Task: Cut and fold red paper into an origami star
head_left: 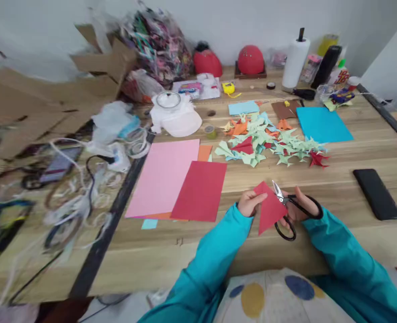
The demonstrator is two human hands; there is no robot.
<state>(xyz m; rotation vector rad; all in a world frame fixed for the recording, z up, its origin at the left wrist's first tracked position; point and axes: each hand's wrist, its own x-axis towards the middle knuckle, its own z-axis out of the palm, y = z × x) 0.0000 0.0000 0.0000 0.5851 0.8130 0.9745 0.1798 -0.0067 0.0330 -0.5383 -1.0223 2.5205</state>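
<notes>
At the back left, we see an open cardboard box (124, 58), its contents unclear to us, then a plastic bag (171, 63) bulging with multicoloured pieces (148, 33). Above the wooden table (144, 264), our left hand (250, 202) pinches a red paper piece (269, 213) by its left side; our right hand (296, 210) holds scissors (283, 200), handles (319, 211) spread, at the paper's edge.

The held red paper (269, 211) partly hides the left hand (248, 203); the cardboard (50, 96) is blurred.

Left hand (248, 204) pinches; right hand (297, 208) (quite near) curls.
</notes>
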